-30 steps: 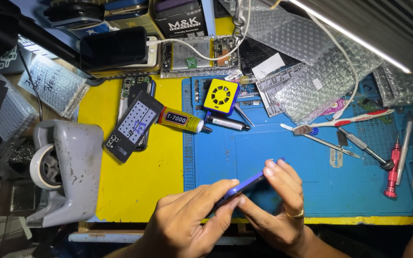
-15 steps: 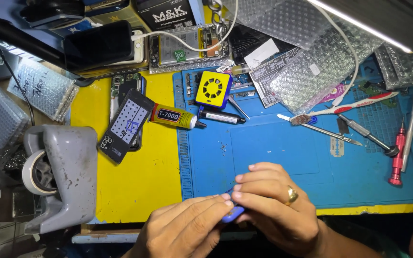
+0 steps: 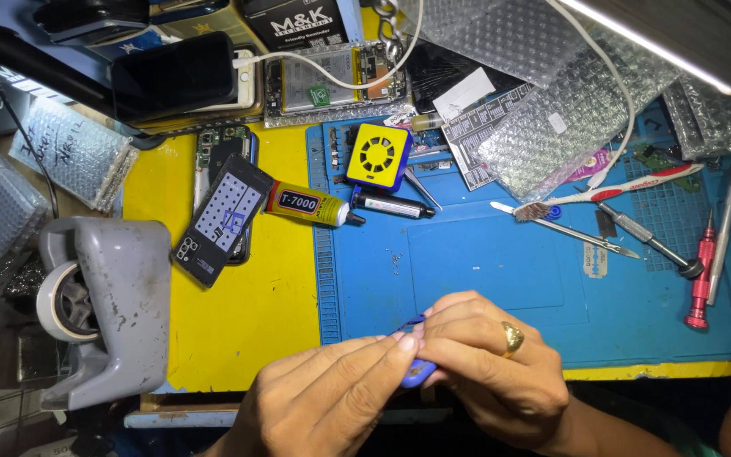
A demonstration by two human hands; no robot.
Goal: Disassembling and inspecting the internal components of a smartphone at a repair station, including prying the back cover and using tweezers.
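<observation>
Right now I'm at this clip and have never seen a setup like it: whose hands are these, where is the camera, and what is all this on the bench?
There is no machine here. A person wears a camera on the head, so the one view looks down at their own two hands. The left hand and the right hand, which wears a gold ring, pinch a small blue-purple object between them; it is too hidden to name. They work over a blue repair mat on a yellow table. On the bench lie a glue tube, a yellow square fan, a red screwdriver, a toothbrush, an opened phone and a grey tape dispenser.
</observation>
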